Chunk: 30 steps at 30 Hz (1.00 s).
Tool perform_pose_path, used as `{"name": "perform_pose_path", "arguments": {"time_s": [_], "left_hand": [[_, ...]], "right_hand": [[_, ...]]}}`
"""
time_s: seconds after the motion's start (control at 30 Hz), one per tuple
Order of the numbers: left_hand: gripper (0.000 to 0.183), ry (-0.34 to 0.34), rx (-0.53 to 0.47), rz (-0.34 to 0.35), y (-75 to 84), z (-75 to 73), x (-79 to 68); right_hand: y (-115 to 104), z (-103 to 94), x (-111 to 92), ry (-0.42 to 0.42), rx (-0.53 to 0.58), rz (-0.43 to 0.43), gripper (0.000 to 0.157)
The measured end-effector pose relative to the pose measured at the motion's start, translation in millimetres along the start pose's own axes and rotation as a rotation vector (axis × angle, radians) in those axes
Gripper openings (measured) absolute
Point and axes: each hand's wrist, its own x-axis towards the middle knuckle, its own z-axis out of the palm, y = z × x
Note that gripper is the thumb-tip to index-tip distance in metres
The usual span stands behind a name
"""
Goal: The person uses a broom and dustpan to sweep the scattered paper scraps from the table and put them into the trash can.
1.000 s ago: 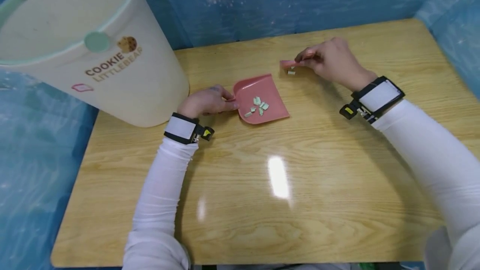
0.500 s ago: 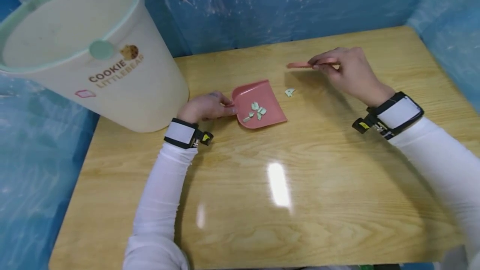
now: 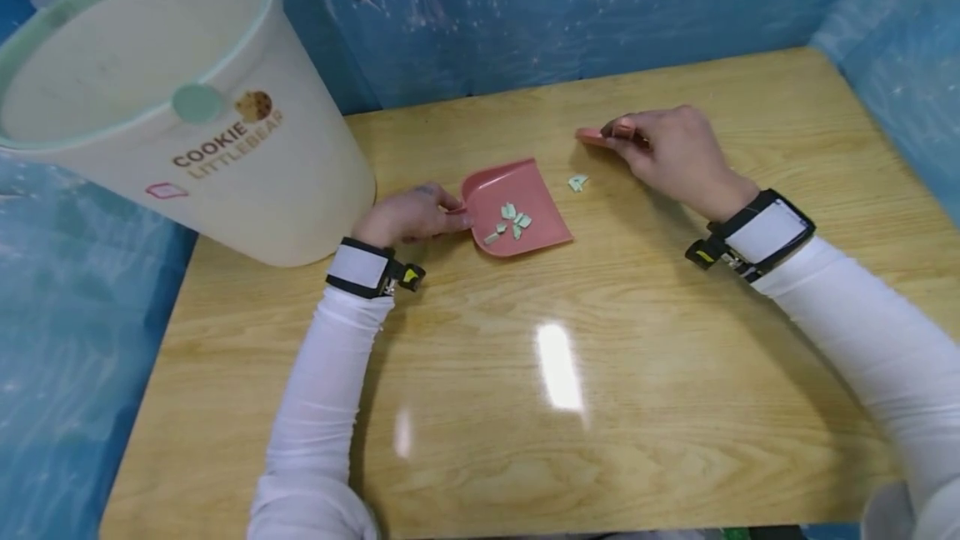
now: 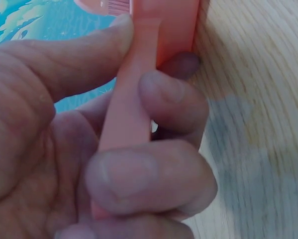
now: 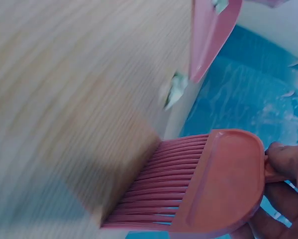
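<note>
My left hand [image 3: 412, 215] grips the handle of a small pink dustpan [image 3: 551, 219], fingers wrapped round it in the left wrist view. Several pale green paper scraps [image 3: 517, 222] lie in the pan, which rests on the table with its wide edge facing right. Just off that edge lies another scrap [image 3: 577, 182] on the wood. My right hand [image 3: 682, 158] holds a small pink brush [image 5: 226, 181] by its handle. In the right wrist view the bristle tips are right at the tabletop, a short way from the loose scrap. In the head view the fingers partly hide the brush.
A tall white bin [image 3: 315, 182] with a mint rim stands at the table's left, close behind my left hand. The wooden table [image 3: 480, 407] meets a blue sea-patterned wall covering [image 3: 510, 32] at the back.
The loose scrap has shifted towards me, closer to the pan's edge. My right hand drew the brush back to the right, then came slightly left again. The left hand keeps the dustpan in place.
</note>
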Motion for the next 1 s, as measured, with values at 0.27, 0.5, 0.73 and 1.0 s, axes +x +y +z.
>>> {"name": "perform_pose_path", "arguments": {"time_s": [0.27, 0.5, 0.73, 1.0], "left_hand": [[0.059, -0.006, 0.007, 0.001, 0.8, -0.5, -1.1], [0.059, -0.002, 0.010, 0.002, -0.2, -1.6, -2.7], [0.059, -0.009, 0.010, -0.005, -0.2, -1.2, -1.4], [0.060, -0.002, 0.011, -0.002, -1.5, -1.1, -0.2]], "right_hand": [[-23, 6.1, 5, 0.009, 0.020, -0.026, 0.017], [-42, 10.4, 9, -0.005, 0.086, -0.061, 0.018], [-56, 13.1, 15, 0.010, 0.181, -0.093, 0.013], [-63, 13.4, 15, 0.013, 0.213, -0.087, 0.014]]}}
